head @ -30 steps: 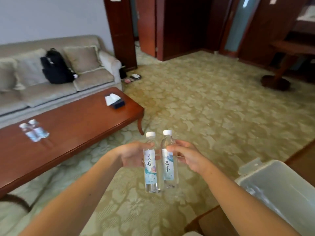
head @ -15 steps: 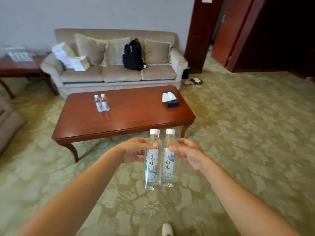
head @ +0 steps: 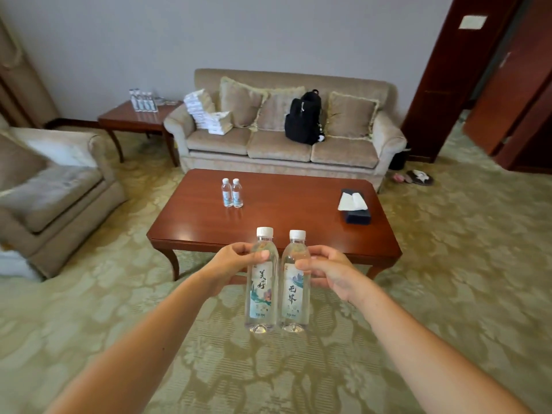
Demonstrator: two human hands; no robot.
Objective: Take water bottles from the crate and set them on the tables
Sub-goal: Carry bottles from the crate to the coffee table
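Patterned green carpet (head: 268,369) spreads beneath two outstretched arms. The left hand (head: 236,264) has its fingers (head: 257,254) wrapped round the shoulder of the left bottle (head: 261,294), and the right hand (head: 328,270) grasps the right bottle (head: 295,297) the same way. Both bottles are upright, white caps above the fingers and labelled bodies hanging below them, with their sides touching or nearly so.

Just beyond the fingers stands the dark wooden coffee-table surface (head: 283,222). On it, well ahead of the fingers, a pair of small bottles (head: 232,193) stands side by side, and ahead to the right lies a dark tissue box (head: 355,209). Farther off is a beige sofa (head: 280,144) with a black backpack (head: 303,118) on it. Far ahead and left of the fingers, a side surface (head: 125,116) carries a cluster of bottles (head: 143,100) — it stands between the sofa and a beige armchair (head: 50,186).
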